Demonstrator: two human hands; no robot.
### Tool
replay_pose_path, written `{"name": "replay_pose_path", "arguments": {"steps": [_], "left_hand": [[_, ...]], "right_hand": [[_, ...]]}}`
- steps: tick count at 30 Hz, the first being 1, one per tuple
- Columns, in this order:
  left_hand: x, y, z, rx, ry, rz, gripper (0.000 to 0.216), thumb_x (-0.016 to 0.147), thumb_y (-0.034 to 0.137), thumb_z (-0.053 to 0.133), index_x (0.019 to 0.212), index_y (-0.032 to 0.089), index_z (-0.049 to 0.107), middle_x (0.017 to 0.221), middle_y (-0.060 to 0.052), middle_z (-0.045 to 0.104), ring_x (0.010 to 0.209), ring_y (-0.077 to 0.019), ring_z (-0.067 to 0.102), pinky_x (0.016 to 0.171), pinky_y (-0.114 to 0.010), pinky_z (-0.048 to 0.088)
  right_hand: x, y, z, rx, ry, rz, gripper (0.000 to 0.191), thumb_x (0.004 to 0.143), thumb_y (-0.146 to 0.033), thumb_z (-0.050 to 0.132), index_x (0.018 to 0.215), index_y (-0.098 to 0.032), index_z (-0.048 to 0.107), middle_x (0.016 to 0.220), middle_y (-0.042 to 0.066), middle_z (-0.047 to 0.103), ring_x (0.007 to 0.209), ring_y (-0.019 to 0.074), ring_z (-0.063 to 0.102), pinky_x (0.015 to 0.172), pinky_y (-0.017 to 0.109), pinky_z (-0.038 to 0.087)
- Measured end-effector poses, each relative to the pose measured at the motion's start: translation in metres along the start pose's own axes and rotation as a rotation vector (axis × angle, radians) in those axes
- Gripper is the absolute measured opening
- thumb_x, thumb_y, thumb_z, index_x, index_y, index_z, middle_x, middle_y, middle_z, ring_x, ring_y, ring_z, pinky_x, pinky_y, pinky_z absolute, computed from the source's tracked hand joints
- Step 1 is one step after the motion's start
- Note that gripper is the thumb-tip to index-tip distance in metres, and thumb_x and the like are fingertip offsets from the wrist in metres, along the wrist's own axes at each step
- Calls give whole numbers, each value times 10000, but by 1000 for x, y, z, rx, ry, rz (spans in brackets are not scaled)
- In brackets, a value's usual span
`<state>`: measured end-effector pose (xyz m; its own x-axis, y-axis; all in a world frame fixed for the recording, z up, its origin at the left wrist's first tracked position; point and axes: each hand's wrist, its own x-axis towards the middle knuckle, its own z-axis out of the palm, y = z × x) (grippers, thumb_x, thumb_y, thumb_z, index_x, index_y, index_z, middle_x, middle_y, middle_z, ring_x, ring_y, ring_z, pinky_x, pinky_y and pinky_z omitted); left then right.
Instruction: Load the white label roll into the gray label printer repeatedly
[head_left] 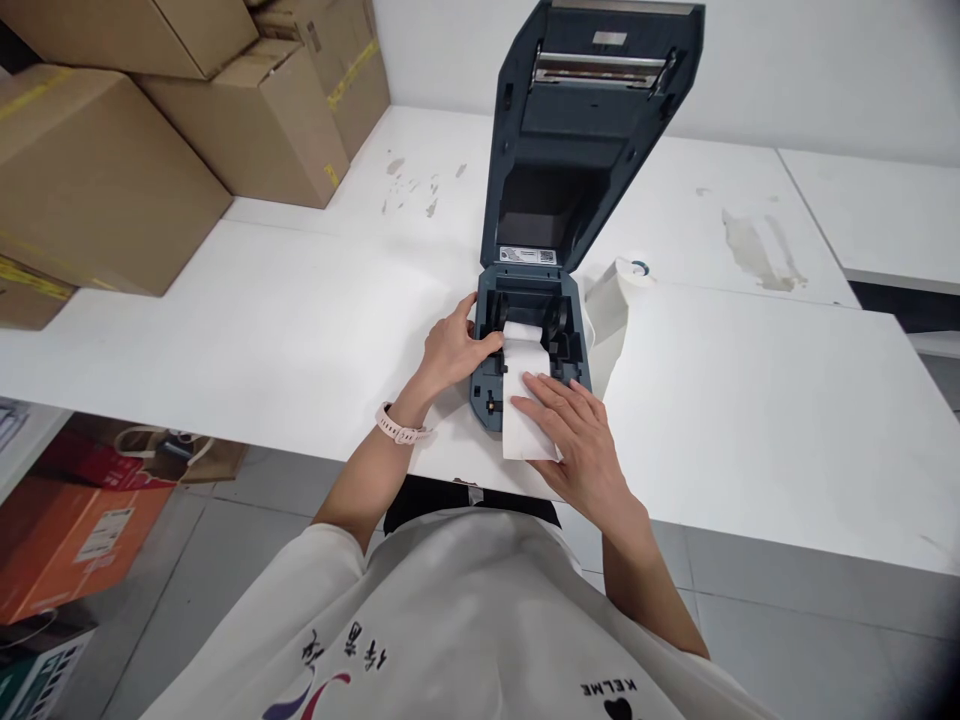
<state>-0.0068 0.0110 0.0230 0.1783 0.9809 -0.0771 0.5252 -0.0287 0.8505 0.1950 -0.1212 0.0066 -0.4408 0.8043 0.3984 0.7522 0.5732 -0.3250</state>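
On white paper [516, 385], right hand [579, 436] spread; left hand [448, 348] on printer [547, 210].

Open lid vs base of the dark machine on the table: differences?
Pose: the lid stands raised, leaning back; the base sits on the table.
Contents: the lid carries a metal bar; the base has a white paper strip running out over its front.
Contact: the left hand is at the base's left side; neither hand touches the lid.
Shared: dark blue-grey colour.
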Motion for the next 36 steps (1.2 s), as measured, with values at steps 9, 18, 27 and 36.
{"name": "replay_pose_path", "arguments": {"steps": [9,18,27,36], "left_hand": [[0,-1,0,-14,-5,-4,761,844,494,674,1524,200,496,809,-18,704,710,-179,618,659,-294,462],[-1,-1,-1,-15,-13,19,732,857,484,667,1515,205,505,828,-25,721,709,-185,623,661,-301,466],[-1,0,-1,-7,-15,17,693,859,487,663,1478,202,533,887,-40,750,736,-193,642,687,-307,477],[-2,-2,-2,-10,-22,15,731,862,522,671,1503,209,514,836,-31,717,726,-201,626,678,-316,457]], "right_hand": [[-3,0,0,13,17,2,574,1014,-317,565,1562,-298,394,1611,103,509,1495,301,487,1222,565,372],[-5,1,-2,14,-29,5,652,995,-299,609,1592,-314,350,1646,92,460,1519,308,448,1221,595,369],[-3,-2,1,15,0,31,587,1006,-349,611,1555,-321,405,1617,91,501,1500,308,471,1221,582,370],[-4,4,-27,232,-144,38,748,969,-550,644,1623,-383,321,1687,71,397,1554,329,391,1252,610,349]]}}
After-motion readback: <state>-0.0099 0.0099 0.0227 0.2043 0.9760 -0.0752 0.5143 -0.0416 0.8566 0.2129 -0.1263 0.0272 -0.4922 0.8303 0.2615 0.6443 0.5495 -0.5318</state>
